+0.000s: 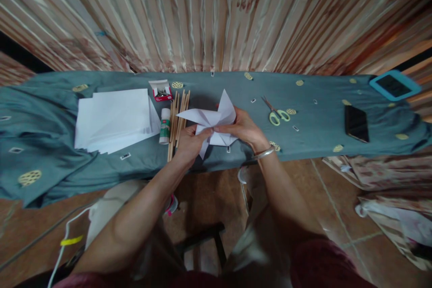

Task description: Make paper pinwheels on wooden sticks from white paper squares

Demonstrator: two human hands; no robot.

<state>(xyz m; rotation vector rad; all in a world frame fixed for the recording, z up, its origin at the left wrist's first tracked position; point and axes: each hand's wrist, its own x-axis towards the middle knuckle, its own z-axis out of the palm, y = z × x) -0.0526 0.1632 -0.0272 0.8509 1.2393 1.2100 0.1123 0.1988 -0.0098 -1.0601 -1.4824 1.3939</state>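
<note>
A white paper pinwheel with pointed, folded blades is held between my two hands, above the front part of the cloth-covered table. My left hand grips it from the left, thumb pressed near its centre. From the right, my right hand pinches it, with its thumb also at the centre and the fingers behind the paper. Several wooden sticks lie just left of the pinwheel, partly behind my left hand. Beside them is a glue stick with a green label.
A stack of white paper sheets lies on the left. Behind the glue stick stands an open red box of small metal pieces. Green-handled scissors rest to the right, then a dark phone and a blue-framed device.
</note>
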